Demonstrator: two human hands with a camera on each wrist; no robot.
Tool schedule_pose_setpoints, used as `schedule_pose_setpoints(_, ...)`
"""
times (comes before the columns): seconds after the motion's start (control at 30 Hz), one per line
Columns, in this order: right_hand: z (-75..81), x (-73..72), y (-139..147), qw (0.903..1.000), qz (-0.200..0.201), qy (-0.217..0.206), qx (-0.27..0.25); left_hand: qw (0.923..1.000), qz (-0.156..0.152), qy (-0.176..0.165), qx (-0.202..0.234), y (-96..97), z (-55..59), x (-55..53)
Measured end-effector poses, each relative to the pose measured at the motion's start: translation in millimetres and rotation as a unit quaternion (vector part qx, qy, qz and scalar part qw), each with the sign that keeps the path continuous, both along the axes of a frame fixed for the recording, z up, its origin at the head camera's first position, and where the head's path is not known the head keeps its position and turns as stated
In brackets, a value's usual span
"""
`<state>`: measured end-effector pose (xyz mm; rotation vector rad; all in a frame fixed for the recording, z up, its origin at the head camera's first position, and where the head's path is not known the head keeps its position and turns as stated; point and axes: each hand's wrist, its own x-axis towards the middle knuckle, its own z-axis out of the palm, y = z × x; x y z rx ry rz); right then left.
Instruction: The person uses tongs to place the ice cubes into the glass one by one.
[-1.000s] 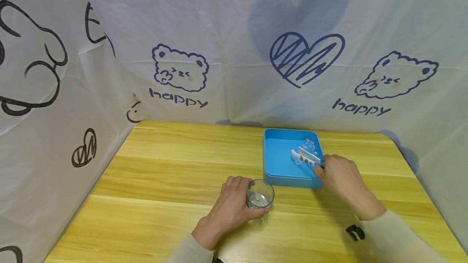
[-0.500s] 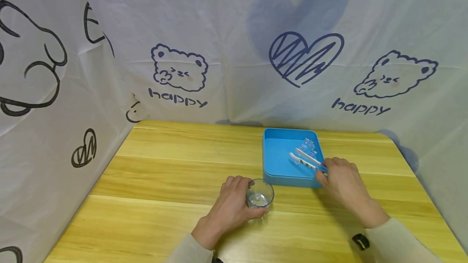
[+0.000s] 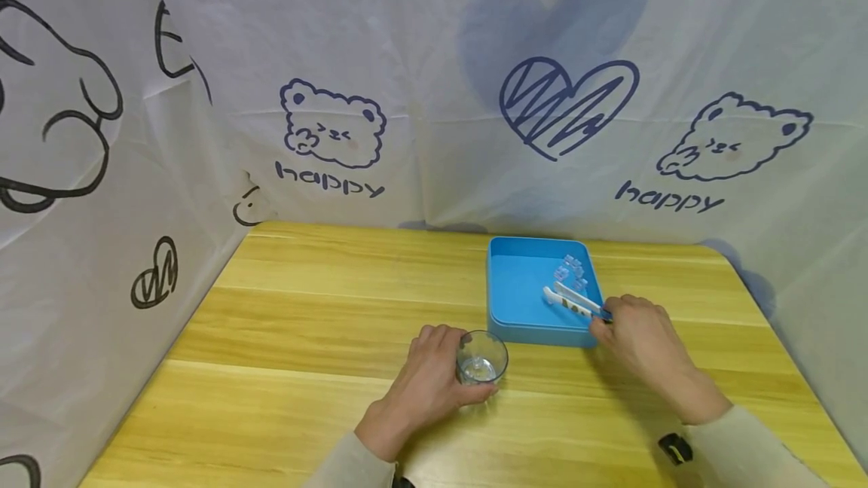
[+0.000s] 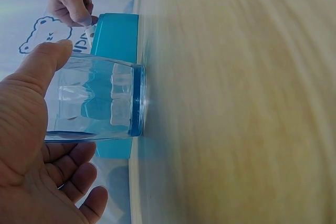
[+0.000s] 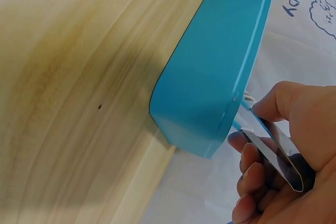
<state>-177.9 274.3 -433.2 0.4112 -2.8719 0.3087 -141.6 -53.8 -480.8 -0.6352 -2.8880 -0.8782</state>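
Head view: nearest, the left hand (image 3: 434, 376) grasps a drinking glass (image 3: 483, 352), which stands upright on the wood-grain table (image 3: 291, 337), near the front wall of the blue tray (image 3: 515, 288). Beyond, the right hand (image 3: 640, 337) grasps tongs (image 3: 578, 309) at their bent end; their pale arms reach over the tray's right part. Whether the tips pinch anything cannot be told. Clear cubes (image 3: 561, 273) lie farther back, along the tray's right side. Behind hangs a white cloth (image 3: 434, 149) printed with bears and hearts.
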Motion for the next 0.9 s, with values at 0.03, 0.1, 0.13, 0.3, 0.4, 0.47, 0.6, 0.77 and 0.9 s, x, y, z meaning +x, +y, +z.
schedule_pose_setpoints(0.03, 0.1, 0.0, -0.4, 1.0, -0.002, -0.004, 0.001, 1.0, -0.001, -0.001, 0.001, 0.0, 0.0, -0.1)
schedule_pose_setpoints(0.1, 0.4, -0.3, -1.0, 0.9999, -0.008, -0.012, 0.003, 1.0, -0.001, -0.001, 0.001, 0.1, 0.0, -0.3)
schedule_pose_setpoints(0.13, 0.4, -0.5, -1.3, 0.9998, -0.01, -0.015, 0.004, 1.0, -0.001, -0.002, 0.001, 0.1, 0.0, -0.3)
schedule_pose_setpoints(0.3, 0.9, -1.8, -2.6, 0.9996, -0.014, -0.023, 0.004, 1.0, 0.001, -0.003, -0.001, 0.3, 0.4, -0.5)
schedule_pose_setpoints(0.4, 0.4, -1.9, -3.4, 0.9996, -0.012, -0.022, 0.009, 1.0, 0.001, -0.001, -0.003, 0.4, 0.5, -0.6)
schedule_pose_setpoints(0.47, -0.1, -1.9, -3.9, 0.9996, -0.011, -0.021, 0.012, 1.0, 0.001, -0.001, -0.003, 0.4, 0.8, -0.4)
schedule_pose_setpoints(0.6, -1.0, -1.4, -4.7, 0.9996, -0.01, -0.02, 0.015, 1.0, 0.001, -0.001, -0.004, 0.6, 0.7, -0.4)
schedule_pose_setpoints(0.77, -1.5, -0.3, -5.4, 0.9997, -0.009, -0.021, 0.01, 1.0, 0.002, 0.001, -0.005, 0.4, 0.4, -0.3)
schedule_pose_setpoints(0.9, -2.0, 0.1, -5.7, 0.9997, -0.009, -0.021, 0.009, 1.0, 0.002, 0.004, -0.005, 0.0, 0.5, 0.2)
